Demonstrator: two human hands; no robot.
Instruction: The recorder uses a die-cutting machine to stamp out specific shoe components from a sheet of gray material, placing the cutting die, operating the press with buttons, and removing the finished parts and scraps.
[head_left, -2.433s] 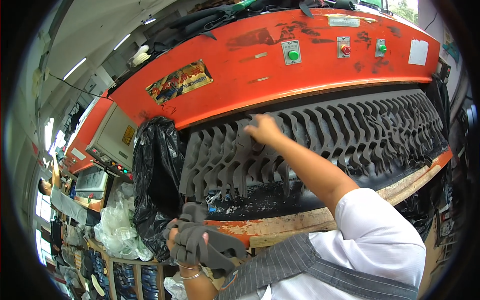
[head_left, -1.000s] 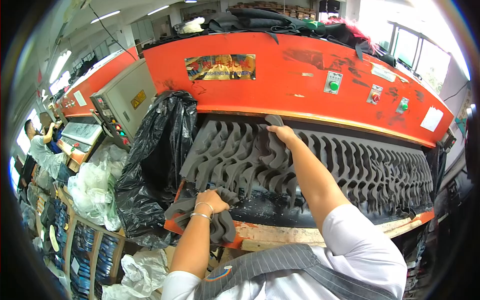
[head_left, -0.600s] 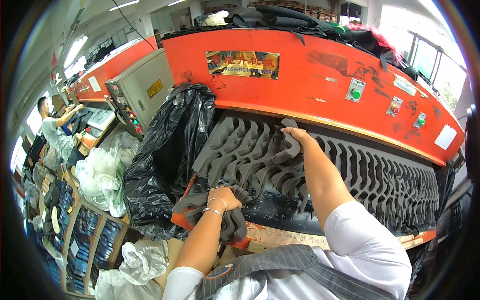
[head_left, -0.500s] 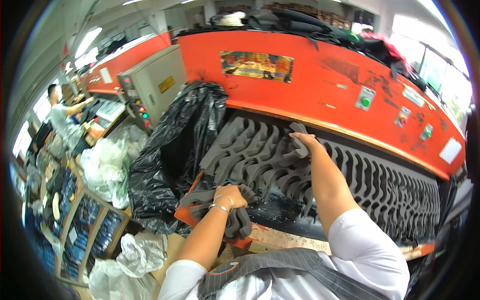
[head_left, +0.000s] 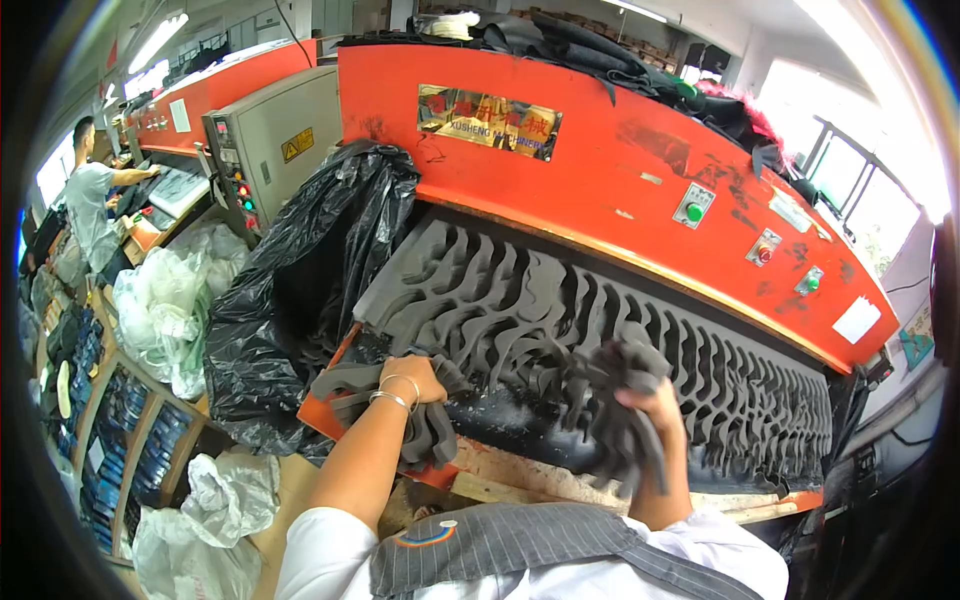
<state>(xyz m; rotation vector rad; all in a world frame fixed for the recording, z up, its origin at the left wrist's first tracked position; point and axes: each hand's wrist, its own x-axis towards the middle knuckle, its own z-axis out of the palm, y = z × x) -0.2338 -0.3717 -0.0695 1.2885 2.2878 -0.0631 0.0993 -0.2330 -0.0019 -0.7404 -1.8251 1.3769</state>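
My left hand (head_left: 414, 380) is curled over a bundle of gray foam pieces (head_left: 430, 440), right of the black plastic bag (head_left: 300, 260). My right hand (head_left: 656, 404) is closed around a blurred foam cluster (head_left: 618, 430), its strips splaying leftward. Beyond both hands lies the cut foam sheet (head_left: 545, 288), below the orange machine front (head_left: 600, 150).

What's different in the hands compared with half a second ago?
The right hand has come back from the far side of the cut sheet toward the body, holding a blurred clump of gray pieces. The left hand still grips its bundle at the near left corner.
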